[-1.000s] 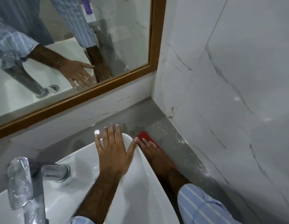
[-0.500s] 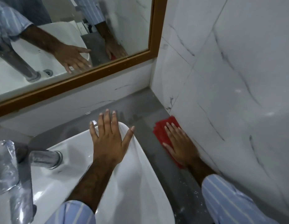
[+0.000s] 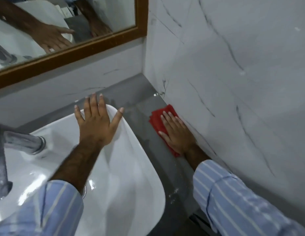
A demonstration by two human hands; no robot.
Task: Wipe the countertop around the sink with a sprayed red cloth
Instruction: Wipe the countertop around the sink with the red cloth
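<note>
A folded red cloth (image 3: 158,118) lies flat on the grey countertop (image 3: 145,133), in the strip between the white sink (image 3: 131,167) and the marble side wall. My right hand (image 3: 178,133) presses down on the cloth with flat fingers, its outer edge against the wall. My left hand (image 3: 97,123) rests spread open on the sink's back right rim, holding nothing. Most of the cloth is hidden under my right palm.
A chrome tap (image 3: 20,143) stands at the sink's left. A wood-framed mirror (image 3: 80,50) hangs above the white backsplash. The marble wall (image 3: 233,82) closes the right side. White specks lie on the counter near the front (image 3: 173,193).
My right hand has slid the red cloth from beside the sink rim to the wall side and a little farther toward the back corner. My left hand stays on the sink rim.
</note>
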